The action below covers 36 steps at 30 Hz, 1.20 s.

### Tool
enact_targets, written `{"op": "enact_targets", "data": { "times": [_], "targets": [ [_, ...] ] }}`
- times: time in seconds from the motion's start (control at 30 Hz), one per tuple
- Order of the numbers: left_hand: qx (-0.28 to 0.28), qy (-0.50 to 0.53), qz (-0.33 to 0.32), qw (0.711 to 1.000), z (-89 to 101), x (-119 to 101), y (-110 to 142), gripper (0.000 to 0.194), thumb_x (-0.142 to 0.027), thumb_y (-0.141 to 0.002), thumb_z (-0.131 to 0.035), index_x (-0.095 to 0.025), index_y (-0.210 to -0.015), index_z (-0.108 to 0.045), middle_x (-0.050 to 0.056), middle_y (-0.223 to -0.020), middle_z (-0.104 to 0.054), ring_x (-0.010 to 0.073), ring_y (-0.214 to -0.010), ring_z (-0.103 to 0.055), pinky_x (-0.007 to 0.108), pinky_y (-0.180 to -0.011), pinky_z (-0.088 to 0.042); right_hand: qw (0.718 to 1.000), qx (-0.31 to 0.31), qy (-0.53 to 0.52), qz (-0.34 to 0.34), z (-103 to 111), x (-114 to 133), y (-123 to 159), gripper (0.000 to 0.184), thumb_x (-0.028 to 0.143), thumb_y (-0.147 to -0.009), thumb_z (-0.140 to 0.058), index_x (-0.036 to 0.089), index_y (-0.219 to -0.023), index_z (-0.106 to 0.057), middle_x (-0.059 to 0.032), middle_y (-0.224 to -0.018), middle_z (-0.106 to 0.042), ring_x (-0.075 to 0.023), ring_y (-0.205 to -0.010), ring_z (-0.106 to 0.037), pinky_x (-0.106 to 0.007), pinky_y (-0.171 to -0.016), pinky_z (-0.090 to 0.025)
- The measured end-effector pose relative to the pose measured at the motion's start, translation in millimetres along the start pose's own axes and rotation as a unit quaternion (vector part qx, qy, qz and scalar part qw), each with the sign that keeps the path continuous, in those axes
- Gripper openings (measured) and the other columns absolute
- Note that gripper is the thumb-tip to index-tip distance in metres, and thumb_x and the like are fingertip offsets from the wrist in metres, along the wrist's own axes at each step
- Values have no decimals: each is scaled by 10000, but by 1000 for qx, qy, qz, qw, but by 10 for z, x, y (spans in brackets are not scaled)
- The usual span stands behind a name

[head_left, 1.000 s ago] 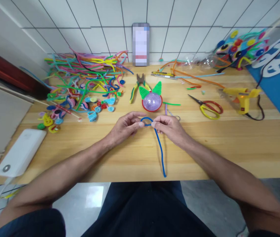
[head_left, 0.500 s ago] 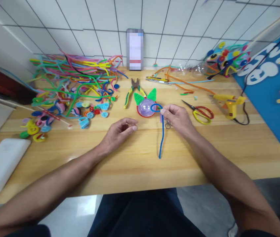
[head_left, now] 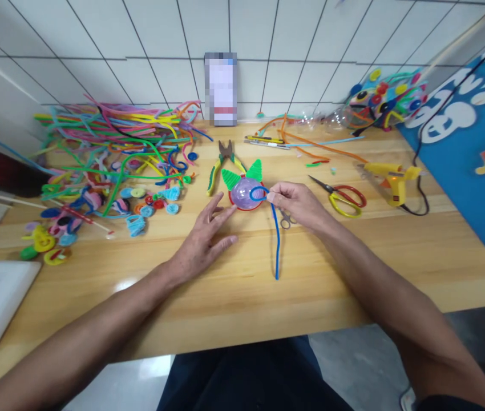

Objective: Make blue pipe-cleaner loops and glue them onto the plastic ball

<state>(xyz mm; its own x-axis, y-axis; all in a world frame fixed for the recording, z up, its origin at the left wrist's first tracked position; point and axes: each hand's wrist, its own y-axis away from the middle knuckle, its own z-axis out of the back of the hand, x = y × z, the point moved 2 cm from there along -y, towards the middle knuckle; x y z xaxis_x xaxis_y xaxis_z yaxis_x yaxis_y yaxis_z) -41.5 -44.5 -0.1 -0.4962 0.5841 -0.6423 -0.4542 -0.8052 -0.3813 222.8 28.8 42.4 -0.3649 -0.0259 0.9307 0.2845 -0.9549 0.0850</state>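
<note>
Got a light wood table (head_left: 234, 302) here, loaded with a messy heap of pipe cleaners (head_left: 126, 123) back left and a rounded white block (head_left: 0, 311) at the left edge. Around the middle, pliers (head_left: 226, 149) just beside a green-eared purple dome (head_left: 242, 197). Off right, red-and-yellow scissors (head_left: 337, 189) plus a yellow glue gun (head_left: 396, 185).

Dark, seemingly short-sleeved top (head_left: 242, 379), blue trousers (head_left: 306, 354), bare hands.

1 phone (head_left: 221, 90) leans on the tiled wall (head_left: 157, 28); 1 white power bank (head_left: 0, 314) lies on the table (head_left: 225, 308), far left.
</note>
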Motion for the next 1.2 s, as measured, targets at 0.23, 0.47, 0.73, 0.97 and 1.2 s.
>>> {"op": "enact_targets", "data": {
  "times": [0.23,0.47,0.73,0.97,1.2],
  "targets": [
    [43,-33,13,998,-4,-48,-23,803,-385,-1058,-639,-441,-1729,-202,111,-1831,-158,339,-1515,-501,575,-1240,-467,1000,14,-7,-19,-49,-86,-15,361,554,-862,-696,206,-798,-629,43,-633,-533,-101,-536,-410,-239,-482,-296],
    [54,-49,11,997,-7,-62,-24,818,-390,-1062,-628,-436,-1736,-167,123,-1831,-166,366,-1529,-499,592,-1246,-448,999,18,-23,-16,-47,-113,-21,345,529,-877,-686,206,-781,-610,45,-636,-546,-98,-553,-436,-228,-504,-324],
    [63,-70,10,995,1,-61,-22,814,-404,-1058,-628,-419,-1736,-178,140,-1820,-204,368,-1543,-485,591,-1221,-472,999,22,-44,-14,-25,-165,-80,355,541,-843,-716,214,-752,-612,50,-601,-534,-99,-539,-439,-233,-503,-305],
    [60,-72,16,995,-1,-52,-15,795,-410,-1050,-640,-405,-1729,-228,131,-1812,-242,382,-1596,-411,589,-1230,-462,994,63,-86,-35,-4,-187,-179,258,391,-879,-744,200,-746,-635,55,-594,-545,-80,-498,-448,-215,-478,-334],
    [73,-85,20,994,11,-51,-15,798,-414,-1056,-633,-383,-1733,-213,148,-1805,-257,374,-1617,-381,584,-1230,-465,993,72,-91,-29,1,-202,-211,262,341,-913,-713,197,-718,-613,55,-593,-551,-67,-485,-438,-208,-463,-319]
  ]
}}
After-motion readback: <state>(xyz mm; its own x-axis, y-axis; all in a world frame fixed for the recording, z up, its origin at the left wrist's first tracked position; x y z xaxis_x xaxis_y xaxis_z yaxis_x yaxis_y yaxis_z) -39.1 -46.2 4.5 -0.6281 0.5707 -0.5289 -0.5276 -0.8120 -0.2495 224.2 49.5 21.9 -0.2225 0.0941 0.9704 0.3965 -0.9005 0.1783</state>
